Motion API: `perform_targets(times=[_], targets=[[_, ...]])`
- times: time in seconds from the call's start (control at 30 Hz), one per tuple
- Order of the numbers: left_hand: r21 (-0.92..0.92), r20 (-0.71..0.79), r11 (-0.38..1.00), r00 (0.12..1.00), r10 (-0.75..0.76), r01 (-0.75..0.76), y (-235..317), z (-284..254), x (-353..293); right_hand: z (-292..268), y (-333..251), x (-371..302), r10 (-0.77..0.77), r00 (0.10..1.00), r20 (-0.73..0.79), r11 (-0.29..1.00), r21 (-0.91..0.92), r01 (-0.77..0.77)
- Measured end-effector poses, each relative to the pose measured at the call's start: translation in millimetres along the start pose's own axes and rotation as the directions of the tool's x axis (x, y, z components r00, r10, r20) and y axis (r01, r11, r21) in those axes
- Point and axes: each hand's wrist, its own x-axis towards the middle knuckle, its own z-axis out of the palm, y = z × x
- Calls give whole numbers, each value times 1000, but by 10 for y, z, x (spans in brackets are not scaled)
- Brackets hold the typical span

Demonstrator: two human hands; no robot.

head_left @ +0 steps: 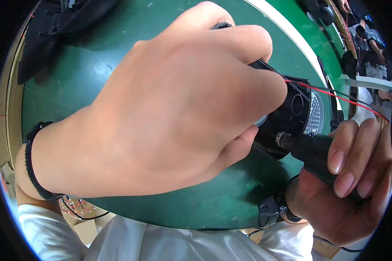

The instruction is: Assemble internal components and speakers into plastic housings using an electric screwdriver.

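My left hand (178,100) is large in the middle, its fingers curled around a black housing (287,115) that it covers in part. A silvery perforated face (314,114) shows at the housing's right end. From the housing a thin red wire (342,97) and a black wire run off to the right. At the lower right, my right hand (353,182) is closed around a black tool (314,151) that looks like an electric screwdriver. Its round metal nose (284,139) meets the housing's lower side; the very tip is hidden.
Everything is above a green tabletop (231,191) with a pale rim. A black bag-like thing (61,30) lies at the far left. A box of small wired parts (79,209) stands below the table's near edge. Other people (372,48) are at the far right.
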Motion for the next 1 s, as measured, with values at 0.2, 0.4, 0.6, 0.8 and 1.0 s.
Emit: perform_targets(times=[0.2, 0.4, 0.6, 0.8, 1.0], targets=[[17, -13, 999, 999, 32, -32, 33, 16, -1, -34, 6, 8, -34, 995, 92, 999, 4, 34], [25, -25, 998, 998, 53, -52, -18, -7, -57, -130, -138, 26, 169, 961, 221, 966, -232, -116], [27, -46, 997, 996, 72, -71, -100, -24, -60, -114, -158, 132, 194, 929, 314, 940, -331, -85], [49, -55, 994, 993, 104, -101, -114, 23, 22, -43, 42, 83, -32, 975, 221, 983, -171, 71], [65, -70, 990, 989, 131, -127, -141, 79, 82, -124, 155, 143, -73, 960, 271, 992, -78, 97]])
